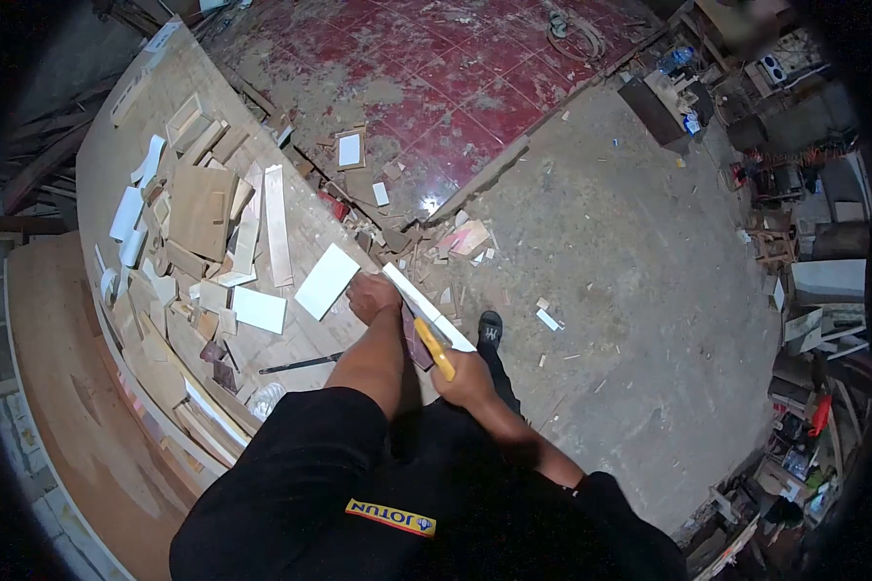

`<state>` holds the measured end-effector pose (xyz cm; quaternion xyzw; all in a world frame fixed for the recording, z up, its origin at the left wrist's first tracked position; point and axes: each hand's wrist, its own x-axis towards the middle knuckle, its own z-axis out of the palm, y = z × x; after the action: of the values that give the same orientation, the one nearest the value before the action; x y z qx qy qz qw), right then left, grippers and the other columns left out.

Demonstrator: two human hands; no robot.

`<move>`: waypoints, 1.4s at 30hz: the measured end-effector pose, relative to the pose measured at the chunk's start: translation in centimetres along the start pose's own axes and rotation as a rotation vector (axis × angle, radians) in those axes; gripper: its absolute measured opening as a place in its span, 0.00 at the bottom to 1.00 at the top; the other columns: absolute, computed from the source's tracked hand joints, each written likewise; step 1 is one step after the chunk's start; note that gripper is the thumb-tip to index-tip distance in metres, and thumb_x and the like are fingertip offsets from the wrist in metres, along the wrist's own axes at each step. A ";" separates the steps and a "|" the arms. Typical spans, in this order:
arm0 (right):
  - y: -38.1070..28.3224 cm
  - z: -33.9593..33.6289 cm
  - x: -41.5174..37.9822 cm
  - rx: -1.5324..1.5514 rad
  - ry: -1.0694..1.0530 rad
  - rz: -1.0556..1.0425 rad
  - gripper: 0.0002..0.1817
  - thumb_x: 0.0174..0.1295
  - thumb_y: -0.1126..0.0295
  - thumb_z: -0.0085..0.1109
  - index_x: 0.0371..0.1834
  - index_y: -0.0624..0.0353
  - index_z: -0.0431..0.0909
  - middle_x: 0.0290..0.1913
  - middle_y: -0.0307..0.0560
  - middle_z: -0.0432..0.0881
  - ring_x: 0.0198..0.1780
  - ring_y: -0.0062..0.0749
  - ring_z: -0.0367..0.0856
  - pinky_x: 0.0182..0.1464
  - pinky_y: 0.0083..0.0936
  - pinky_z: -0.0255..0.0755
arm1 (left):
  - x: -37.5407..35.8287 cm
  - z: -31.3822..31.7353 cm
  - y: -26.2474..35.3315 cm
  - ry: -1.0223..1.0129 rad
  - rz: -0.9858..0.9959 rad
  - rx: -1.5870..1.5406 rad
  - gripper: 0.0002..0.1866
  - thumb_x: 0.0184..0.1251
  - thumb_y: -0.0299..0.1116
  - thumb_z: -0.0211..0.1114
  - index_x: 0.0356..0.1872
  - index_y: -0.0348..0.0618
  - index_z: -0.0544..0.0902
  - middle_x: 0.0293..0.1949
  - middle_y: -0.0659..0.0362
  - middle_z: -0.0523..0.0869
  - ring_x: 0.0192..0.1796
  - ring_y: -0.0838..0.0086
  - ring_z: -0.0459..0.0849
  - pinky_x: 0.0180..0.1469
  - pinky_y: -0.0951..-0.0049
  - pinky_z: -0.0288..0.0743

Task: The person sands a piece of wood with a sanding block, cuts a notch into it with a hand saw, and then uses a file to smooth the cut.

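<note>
A narrow white board (426,305) lies slantwise at the table edge, between my two hands. My left hand (373,296) is closed at its upper end, fingers curled down beside the board. In my right hand (467,378) is a yellow-handled tool (436,351) with a grey blade, lying along the board's near side; the hand wraps round the lower end of the handle. A dark mauve piece (416,341) shows under the tool. Just left of my left hand, a white rectangular panel (327,282) rests on the table.
The wooden table (305,228) carries wood offcuts, another white panel (260,310), a brown board (200,210) and a dark rod (300,365). Scraps lie on the concrete floor (630,261) beside my shoe (490,330). Clutter lines the right wall.
</note>
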<state>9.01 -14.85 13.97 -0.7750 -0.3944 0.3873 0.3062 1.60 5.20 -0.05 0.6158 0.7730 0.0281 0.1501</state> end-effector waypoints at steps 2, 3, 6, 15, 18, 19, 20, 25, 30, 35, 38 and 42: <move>0.7 -0.1 0.4 0.014 0.030 -0.045 0.13 0.56 0.62 0.60 0.31 0.63 0.81 0.28 0.65 0.82 0.34 0.63 0.83 0.36 0.50 0.76 | 0.3 0.7 -0.4 0.109 0.027 -0.036 0.15 0.69 0.39 0.53 0.42 0.38 0.81 0.49 0.48 0.83 0.54 0.51 0.80 0.56 0.50 0.75; 1.0 -0.4 0.0 0.062 0.023 -0.031 0.12 0.56 0.64 0.61 0.31 0.63 0.80 0.28 0.65 0.81 0.34 0.63 0.83 0.36 0.48 0.76 | 0.3 0.7 -0.5 0.099 0.005 -0.037 0.15 0.69 0.39 0.53 0.42 0.38 0.81 0.48 0.48 0.84 0.54 0.51 0.80 0.56 0.51 0.76; 0.5 -1.9 -1.1 0.098 0.013 0.009 0.11 0.55 0.65 0.61 0.31 0.64 0.79 0.28 0.66 0.81 0.36 0.62 0.83 0.38 0.46 0.76 | 0.3 0.6 -0.3 0.084 -0.017 -0.023 0.14 0.69 0.38 0.53 0.42 0.38 0.81 0.47 0.47 0.84 0.54 0.50 0.81 0.56 0.51 0.76; -1.3 -2.5 -0.2 0.048 -0.014 0.030 0.14 0.55 0.62 0.62 0.32 0.65 0.82 0.29 0.66 0.82 0.36 0.64 0.83 0.39 0.47 0.77 | 0.3 0.5 -0.2 0.085 0.010 -0.019 0.13 0.69 0.37 0.53 0.43 0.40 0.81 0.48 0.48 0.84 0.55 0.52 0.80 0.56 0.51 0.76; -2.0 -0.1 3.8 0.024 0.004 0.041 0.15 0.55 0.61 0.63 0.33 0.65 0.82 0.30 0.66 0.82 0.37 0.65 0.83 0.39 0.48 0.77 | 0.5 0.7 0.0 0.100 0.004 -0.025 0.14 0.69 0.37 0.53 0.43 0.40 0.81 0.49 0.48 0.83 0.56 0.52 0.80 0.56 0.50 0.76; -2.2 0.2 4.0 0.024 -0.011 0.073 0.16 0.55 0.61 0.63 0.35 0.65 0.82 0.31 0.66 0.82 0.37 0.65 0.83 0.39 0.48 0.77 | 0.5 0.5 -0.2 0.109 -0.008 -0.026 0.14 0.69 0.38 0.53 0.44 0.40 0.81 0.49 0.48 0.83 0.56 0.52 0.79 0.57 0.50 0.76; -2.2 0.3 3.0 0.029 -0.024 0.087 0.16 0.55 0.61 0.63 0.35 0.65 0.82 0.31 0.66 0.82 0.37 0.65 0.83 0.39 0.48 0.77 | 0.2 0.6 -0.3 0.121 -0.030 -0.029 0.14 0.69 0.38 0.53 0.44 0.40 0.81 0.49 0.49 0.84 0.56 0.52 0.80 0.57 0.51 0.76; -2.3 -4.8 -2.1 0.083 -0.053 -0.001 0.15 0.56 0.63 0.62 0.37 0.64 0.83 0.32 0.65 0.83 0.39 0.63 0.84 0.40 0.47 0.77 | 0.5 0.9 -0.6 0.090 0.000 -0.028 0.14 0.69 0.38 0.54 0.44 0.39 0.81 0.49 0.48 0.83 0.55 0.52 0.80 0.56 0.51 0.76; -0.8 -4.1 -2.0 0.037 -0.122 0.102 0.13 0.55 0.63 0.61 0.34 0.63 0.82 0.31 0.65 0.83 0.38 0.62 0.84 0.40 0.47 0.77 | 0.4 0.6 -0.6 0.105 0.025 0.005 0.13 0.69 0.37 0.53 0.42 0.38 0.80 0.47 0.48 0.82 0.54 0.52 0.80 0.55 0.51 0.76; -1.1 -0.5 2.9 -0.011 -0.036 0.058 0.14 0.54 0.62 0.61 0.33 0.63 0.82 0.31 0.65 0.82 0.38 0.62 0.84 0.40 0.47 0.77 | 0.7 1.5 -0.9 0.128 0.043 -0.026 0.13 0.68 0.37 0.54 0.42 0.38 0.80 0.48 0.48 0.82 0.55 0.52 0.79 0.56 0.51 0.75; -0.8 -0.9 1.5 0.061 0.005 0.028 0.14 0.55 0.61 0.62 0.33 0.63 0.82 0.30 0.65 0.82 0.37 0.62 0.83 0.39 0.47 0.77 | 0.4 0.5 -0.2 0.054 -0.030 -0.022 0.13 0.68 0.37 0.54 0.42 0.39 0.80 0.48 0.48 0.82 0.55 0.52 0.80 0.56 0.52 0.75; -1.8 -4.2 -2.8 0.015 -0.038 0.073 0.15 0.55 0.61 0.62 0.33 0.63 0.82 0.31 0.64 0.83 0.37 0.62 0.83 0.39 0.46 0.77 | 0.5 1.0 -0.6 0.100 0.025 -0.009 0.13 0.68 0.37 0.54 0.41 0.39 0.80 0.47 0.48 0.82 0.53 0.51 0.80 0.55 0.52 0.76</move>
<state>10.80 -17.05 18.53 -0.7792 -0.3686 0.4157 0.2902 1.20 5.35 -1.19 0.6227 0.7714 0.0642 0.1139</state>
